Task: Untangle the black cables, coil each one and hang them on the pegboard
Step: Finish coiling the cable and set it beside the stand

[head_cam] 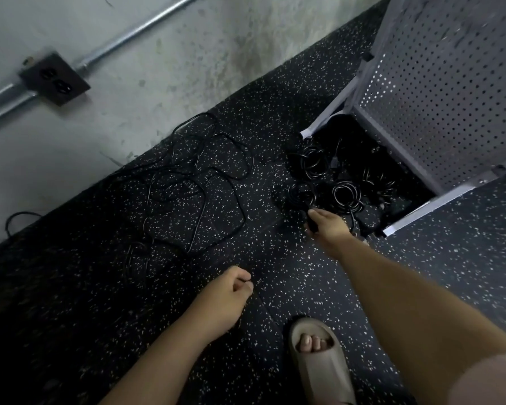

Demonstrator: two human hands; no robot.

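A loose tangle of thin black cable (193, 185) sprawls over the speckled floor near the wall. Several coiled black cables (327, 182) lie bunched at the foot of the grey pegboard (438, 92), which stands at the upper right. My right hand (329, 226) reaches down to that bunch and grips a black cable end between thumb and fingers. My left hand (227, 299) hovers lower, nearer to me, its fingers curled and pinching a thin black cable that is hard to make out against the floor.
A grey wall with metal conduit (135, 30) and a dark outlet box (54, 80) runs along the left. Another cable loop (18, 220) lies by the wall. My foot in a beige slide sandal (319, 355) stands at the bottom. The pegboard's white base bars (406, 220) rest on the floor.
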